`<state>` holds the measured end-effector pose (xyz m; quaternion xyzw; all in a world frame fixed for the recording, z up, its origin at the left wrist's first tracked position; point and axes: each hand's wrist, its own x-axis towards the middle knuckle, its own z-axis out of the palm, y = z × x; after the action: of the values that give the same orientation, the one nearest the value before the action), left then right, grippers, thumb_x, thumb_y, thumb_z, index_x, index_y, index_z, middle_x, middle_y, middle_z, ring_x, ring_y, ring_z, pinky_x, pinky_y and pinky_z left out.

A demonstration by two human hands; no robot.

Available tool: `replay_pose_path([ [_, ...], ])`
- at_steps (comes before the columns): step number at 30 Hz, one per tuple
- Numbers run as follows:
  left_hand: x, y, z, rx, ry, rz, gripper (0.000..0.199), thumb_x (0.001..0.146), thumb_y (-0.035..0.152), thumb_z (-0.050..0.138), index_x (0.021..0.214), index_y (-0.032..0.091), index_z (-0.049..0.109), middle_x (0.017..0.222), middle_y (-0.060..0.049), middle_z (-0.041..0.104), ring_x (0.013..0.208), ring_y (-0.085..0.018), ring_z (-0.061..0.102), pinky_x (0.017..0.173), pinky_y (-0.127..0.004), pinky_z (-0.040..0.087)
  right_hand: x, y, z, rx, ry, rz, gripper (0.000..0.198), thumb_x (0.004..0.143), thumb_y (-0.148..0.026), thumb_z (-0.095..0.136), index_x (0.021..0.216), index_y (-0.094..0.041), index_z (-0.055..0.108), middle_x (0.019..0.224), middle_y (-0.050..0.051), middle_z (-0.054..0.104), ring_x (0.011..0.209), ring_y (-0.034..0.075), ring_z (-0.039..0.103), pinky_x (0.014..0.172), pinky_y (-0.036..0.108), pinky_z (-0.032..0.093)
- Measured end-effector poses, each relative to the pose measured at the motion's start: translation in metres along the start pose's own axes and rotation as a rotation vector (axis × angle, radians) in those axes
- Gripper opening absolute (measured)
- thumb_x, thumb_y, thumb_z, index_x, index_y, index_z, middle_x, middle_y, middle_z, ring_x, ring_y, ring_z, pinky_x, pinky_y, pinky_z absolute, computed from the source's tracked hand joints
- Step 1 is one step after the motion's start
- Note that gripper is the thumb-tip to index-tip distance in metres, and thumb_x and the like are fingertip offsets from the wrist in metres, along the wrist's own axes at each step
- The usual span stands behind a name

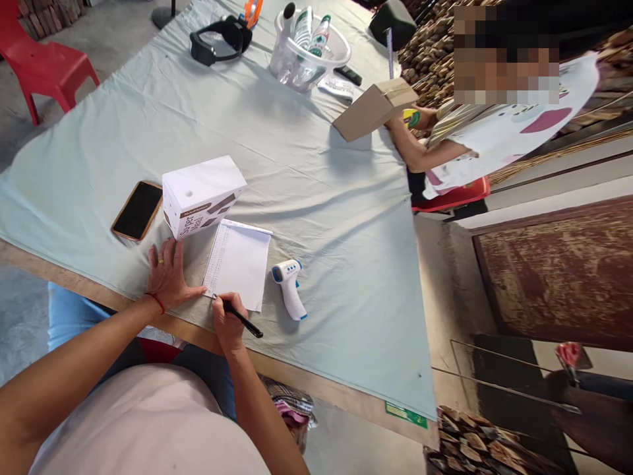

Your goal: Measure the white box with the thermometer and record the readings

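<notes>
Phone at left, left hand palm-down, fingers spread apart, thumb at the near-left corner of the notepad, white box just beyond that hand, right hand clamped on a black pen at the notepad's near edge, thermometer lying just right, cardboard box far right.

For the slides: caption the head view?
Right hand holds black pen at notepad; left hand spread near white box.

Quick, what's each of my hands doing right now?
Left hand: open, resting on the pale grey-green tablecloth.
Right hand: closed, holding a slim black pen.
</notes>
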<state>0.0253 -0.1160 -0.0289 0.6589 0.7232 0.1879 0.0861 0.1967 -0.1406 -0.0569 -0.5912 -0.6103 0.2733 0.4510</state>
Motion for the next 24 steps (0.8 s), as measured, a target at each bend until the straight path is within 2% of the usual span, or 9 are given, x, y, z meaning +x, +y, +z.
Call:
replay_pose_path([
  [7, 0.000, -0.001, 0.002, -0.003, 0.010, 0.003, 0.121, 0.060, 0.064, 0.079, 0.151, 0.006, 0.024, 0.154, -0.030, 0.034, 0.145, -0.046, 0.031, 0.121, -0.064, 0.010, 0.000, 0.001, -0.001, 0.026, -0.020, -0.017, 0.017, 0.080, -0.030, 0.051, 0.064, -0.023, 0.049, 0.056, -0.005, 0.052, 0.053, 0.012, 0.047, 0.056, 0.026, 0.043],
  [15, 0.001, -0.001, 0.001, -0.010, 0.008, 0.005, 0.122, 0.059, 0.063, 0.080, 0.152, 0.007, 0.024, 0.153, -0.030, 0.036, 0.145, -0.045, 0.032, 0.121, -0.064, 0.009, -0.003, 0.001, 0.000, 0.097, 0.104, -0.037, 0.016, 0.086, -0.029, 0.052, 0.072, -0.021, 0.055, 0.062, -0.004, 0.053, 0.058, 0.013, 0.050, 0.059, 0.027, 0.044],
  [20, 0.000, -0.003, 0.003, -0.033, 0.032, 0.012, 0.121, 0.061, 0.065, 0.078, 0.152, 0.007, 0.022, 0.153, -0.029, 0.035, 0.144, -0.046, 0.032, 0.121, -0.064, 0.009, 0.000, 0.001, -0.001, 0.048, 0.155, -0.097, 0.014, 0.092, -0.030, 0.052, 0.093, -0.020, 0.062, 0.082, 0.002, 0.065, 0.075, 0.016, 0.061, 0.072, 0.030, 0.050],
  [24, -0.001, -0.009, 0.010, -0.044, 0.102, 0.014, 0.121, 0.068, 0.071, 0.071, 0.153, 0.007, 0.015, 0.155, -0.029, 0.033, 0.145, -0.044, 0.032, 0.120, -0.062, 0.012, 0.032, 0.007, -0.009, -0.089, 0.083, -0.256, 0.023, 0.096, -0.024, 0.044, 0.108, -0.020, 0.063, 0.097, 0.007, 0.066, 0.092, 0.019, 0.063, 0.085, 0.035, 0.051],
])
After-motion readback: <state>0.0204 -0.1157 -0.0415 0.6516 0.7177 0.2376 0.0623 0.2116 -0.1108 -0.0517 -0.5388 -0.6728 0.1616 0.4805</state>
